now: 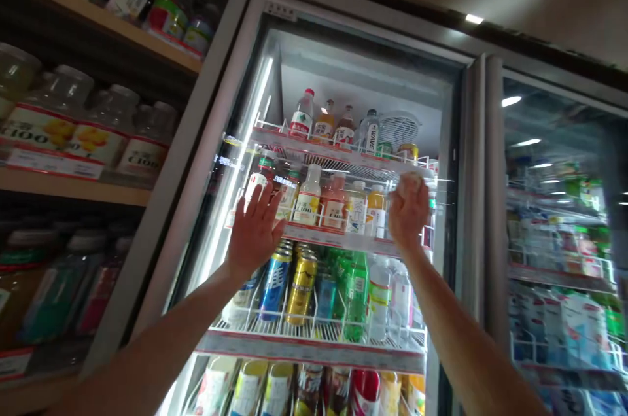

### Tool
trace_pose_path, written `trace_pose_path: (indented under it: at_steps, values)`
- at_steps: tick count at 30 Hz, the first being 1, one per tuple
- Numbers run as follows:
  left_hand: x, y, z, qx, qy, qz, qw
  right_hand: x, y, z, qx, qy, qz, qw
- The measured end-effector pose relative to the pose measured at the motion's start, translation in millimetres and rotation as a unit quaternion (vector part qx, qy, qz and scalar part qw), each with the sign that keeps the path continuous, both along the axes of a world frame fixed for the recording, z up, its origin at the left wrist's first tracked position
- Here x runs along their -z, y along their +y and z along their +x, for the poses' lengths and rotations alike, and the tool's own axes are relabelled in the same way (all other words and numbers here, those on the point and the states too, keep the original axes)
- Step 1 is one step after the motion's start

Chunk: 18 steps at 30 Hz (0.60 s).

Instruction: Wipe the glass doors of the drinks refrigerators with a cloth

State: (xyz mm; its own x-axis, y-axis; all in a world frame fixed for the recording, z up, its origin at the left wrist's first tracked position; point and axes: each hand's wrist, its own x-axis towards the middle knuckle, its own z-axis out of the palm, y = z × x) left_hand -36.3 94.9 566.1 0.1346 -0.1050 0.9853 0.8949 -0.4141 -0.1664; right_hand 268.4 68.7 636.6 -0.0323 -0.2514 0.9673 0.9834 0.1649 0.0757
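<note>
A glass-doored drinks cooler (353,43) fills the middle of the head view, its door closed in front of lit shelves. Against the left part of the glass, my left hand (255,227) lies flat with its fingers spread, holding nothing. My right hand (410,210) is raised at the right part of the glass, level with the second shelf. Its fingers are bent over a crumpled pale cloth (411,184) that presses on the door. Behind the glass stand bottles (308,197) and, lower down, a gold can (301,285) and a green bottle (356,295).
At the left, an open wooden shelf unit (73,184) holds rows of bottles and jars. A second glass-doored cooler (559,207) with cartons and bottles stands at the right, beyond a grey door frame (492,207). Lights reflect in the glass.
</note>
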Motion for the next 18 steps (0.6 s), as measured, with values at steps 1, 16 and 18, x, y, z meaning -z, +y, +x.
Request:
trace_pose_path:
  at_steps: [1, 16, 18]
  values:
    - [-0.1, 0, 0, 0.000, 0.001, -0.001, 1.000, 2.9, 1, -16, 0.001, -0.030, -0.020, 0.999]
    - [0.3, 2, -1, -0.008, 0.008, -0.002, 1.000, 8.6, 0, -45, -0.011, -0.105, -0.070, 0.992]
    - [0.3, 2, -1, -0.003, 0.006, -0.001, 1.000, 21.1, -1, -51, 0.001, -0.174, -0.096, 0.980]
